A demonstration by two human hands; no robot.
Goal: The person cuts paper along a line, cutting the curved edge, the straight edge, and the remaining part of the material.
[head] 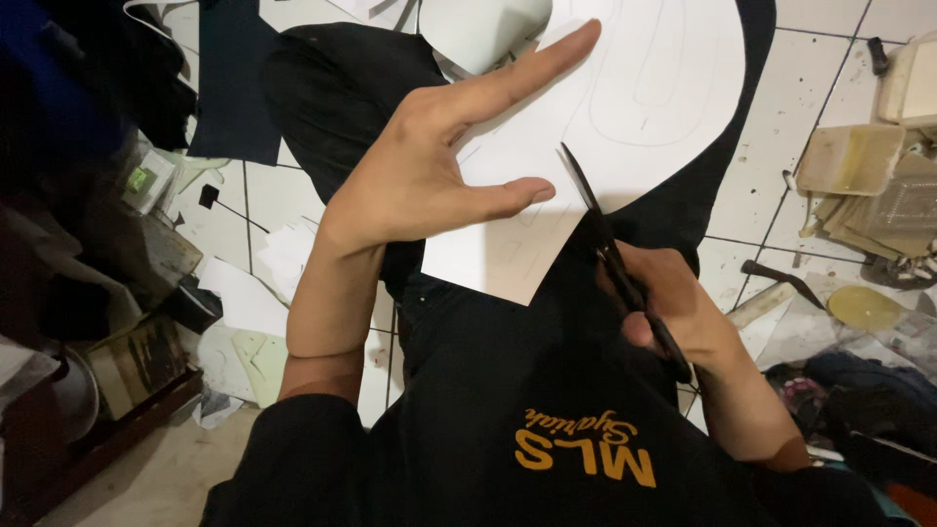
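White floor tiles (781, 117) spread under us, strewn with paper scraps (249, 303) and a hammer (781, 278) off to our right. We sit in black clothing (508, 410) with a white sheet of paper (625, 107) above our lap, pencil lines drawn on it. Our left hand (429, 176) pinches the sheet between thumb and spread fingers. Our right hand (673, 303) is clenched around black scissors (610, 254), the blades against the sheet's lower edge.

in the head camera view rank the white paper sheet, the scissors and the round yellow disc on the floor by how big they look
1. white paper sheet, largest by far
2. scissors
3. yellow disc, smallest, though it lies farther from the camera, so its true size is unsure
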